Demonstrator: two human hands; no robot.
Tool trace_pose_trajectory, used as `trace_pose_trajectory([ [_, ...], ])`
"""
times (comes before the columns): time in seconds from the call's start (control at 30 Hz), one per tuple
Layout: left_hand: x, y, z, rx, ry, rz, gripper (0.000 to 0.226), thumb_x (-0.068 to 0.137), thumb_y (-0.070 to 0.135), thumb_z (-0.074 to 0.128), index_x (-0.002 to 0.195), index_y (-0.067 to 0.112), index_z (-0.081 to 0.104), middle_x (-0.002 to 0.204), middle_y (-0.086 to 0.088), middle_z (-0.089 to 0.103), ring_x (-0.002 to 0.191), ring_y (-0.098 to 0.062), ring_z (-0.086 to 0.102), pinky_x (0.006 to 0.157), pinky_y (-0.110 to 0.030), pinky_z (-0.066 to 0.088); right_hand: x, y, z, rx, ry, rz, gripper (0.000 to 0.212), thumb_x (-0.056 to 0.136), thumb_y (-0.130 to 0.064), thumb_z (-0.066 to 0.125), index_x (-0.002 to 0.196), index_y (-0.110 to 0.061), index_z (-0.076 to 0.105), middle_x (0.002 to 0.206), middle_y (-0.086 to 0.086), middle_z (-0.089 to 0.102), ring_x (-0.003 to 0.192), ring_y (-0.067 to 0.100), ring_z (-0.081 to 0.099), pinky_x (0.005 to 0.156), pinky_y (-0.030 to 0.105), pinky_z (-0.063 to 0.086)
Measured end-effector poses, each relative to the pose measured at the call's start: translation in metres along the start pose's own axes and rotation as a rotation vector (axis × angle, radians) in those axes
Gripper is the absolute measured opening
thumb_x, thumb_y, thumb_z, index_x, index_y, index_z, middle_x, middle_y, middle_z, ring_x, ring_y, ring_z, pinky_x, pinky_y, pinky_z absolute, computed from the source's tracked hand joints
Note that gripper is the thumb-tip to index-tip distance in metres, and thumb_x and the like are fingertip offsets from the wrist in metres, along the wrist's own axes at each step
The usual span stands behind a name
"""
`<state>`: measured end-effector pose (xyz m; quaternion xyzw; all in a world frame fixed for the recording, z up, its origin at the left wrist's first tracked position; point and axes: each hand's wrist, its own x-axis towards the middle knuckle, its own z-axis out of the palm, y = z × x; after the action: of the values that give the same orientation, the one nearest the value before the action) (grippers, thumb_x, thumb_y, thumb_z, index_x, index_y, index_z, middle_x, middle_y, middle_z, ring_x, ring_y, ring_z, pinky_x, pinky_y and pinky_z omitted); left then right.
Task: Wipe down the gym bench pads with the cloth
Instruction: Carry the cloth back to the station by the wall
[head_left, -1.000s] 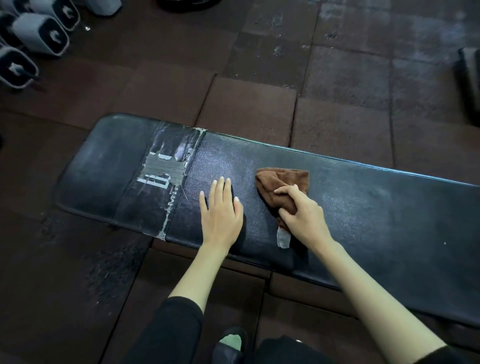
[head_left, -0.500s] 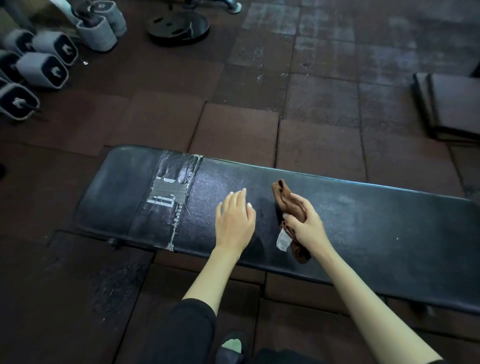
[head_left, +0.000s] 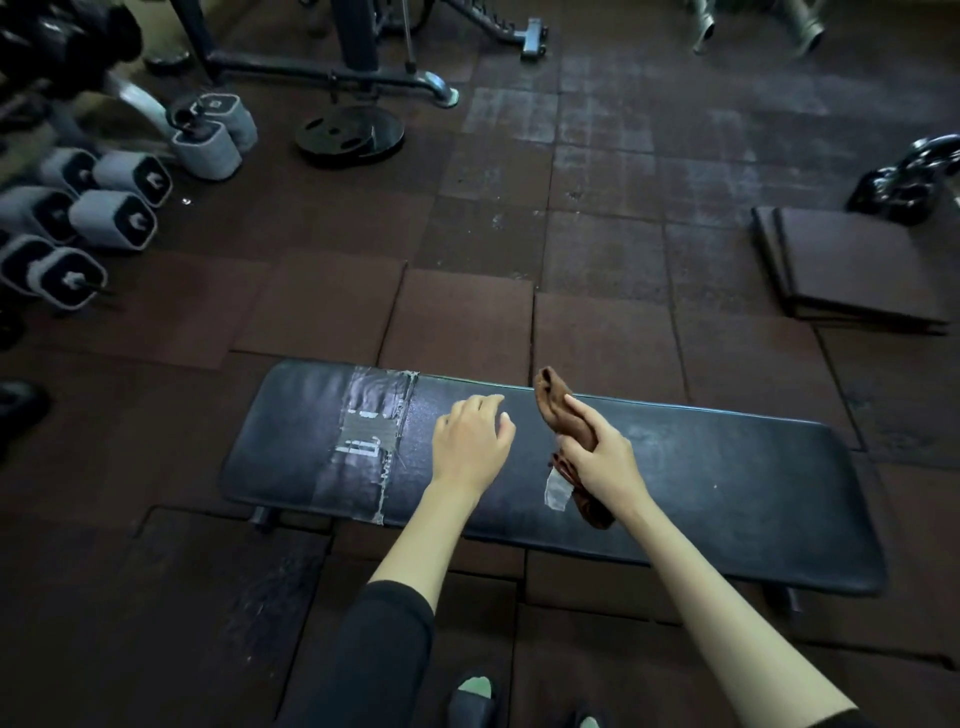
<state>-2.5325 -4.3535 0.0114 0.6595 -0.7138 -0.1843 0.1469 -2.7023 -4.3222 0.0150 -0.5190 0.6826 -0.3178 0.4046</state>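
Note:
A long black bench pad (head_left: 727, 483) lies across the lower middle of the view, with a strip of grey tape (head_left: 371, 436) patched across its left part. My right hand (head_left: 602, 457) grips a bunched brown cloth (head_left: 553, 400) above the pad; one end of the cloth sticks up past my fingers and the other end, with a white tag, hangs below my palm. My left hand (head_left: 472, 441) hovers over the pad just left of the cloth, fingers loosely bent and holding nothing.
Several grey dumbbells (head_left: 119, 218) line the floor at the left. A black weight plate (head_left: 350, 132) and a machine frame (head_left: 332, 67) sit at the back. Stacked floor mats (head_left: 852, 265) lie at the right, beside a black kettlebell (head_left: 904, 187). My shoe (head_left: 472, 696) is near the bottom edge.
The right hand has lifted the cloth off the pad and bunched it upright. The left hand has risen from lying flat on the pad. The view has pulled back and tilted up.

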Motion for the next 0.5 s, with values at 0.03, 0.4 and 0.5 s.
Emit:
trace_pose_trajectory([
  [0.03,-0.001,0.002,-0.012,0.02,-0.016,-0.003,0.039,0.096,0.029,0.042,0.131,0.015,0.051,0.129,-0.002,0.057,0.12,-0.022,0.048,0.095,-0.037,0.037,-0.005,-0.01,-0.003,-0.019,-0.006,-0.007,0.053,0.088,-0.01,0.059,0.136,-0.029,0.049,0.121,-0.007,0.062,0.103,0.003,0.057,0.077,0.002,0.04],
  [0.4,-0.03,0.005,-0.127,0.044,0.053,0.004,0.034,0.092,0.024,0.045,0.119,0.01,0.06,0.113,-0.008,0.064,0.107,-0.029,0.056,0.088,-0.042,0.042,-0.051,-0.117,-0.018,0.001,-0.019,-0.058,0.052,0.087,-0.01,0.062,0.134,-0.028,0.051,0.119,-0.008,0.062,0.104,0.002,0.055,0.076,-0.001,0.037],
  [0.5,-0.04,0.0,-0.155,0.013,0.123,0.003,0.037,0.088,0.025,0.041,0.115,0.01,0.062,0.108,-0.007,0.066,0.103,-0.03,0.058,0.083,-0.042,0.045,-0.061,-0.139,-0.016,0.075,-0.017,-0.074,0.051,0.086,-0.014,0.066,0.132,-0.029,0.053,0.12,-0.011,0.061,0.111,0.005,0.055,0.091,0.014,0.039],
])
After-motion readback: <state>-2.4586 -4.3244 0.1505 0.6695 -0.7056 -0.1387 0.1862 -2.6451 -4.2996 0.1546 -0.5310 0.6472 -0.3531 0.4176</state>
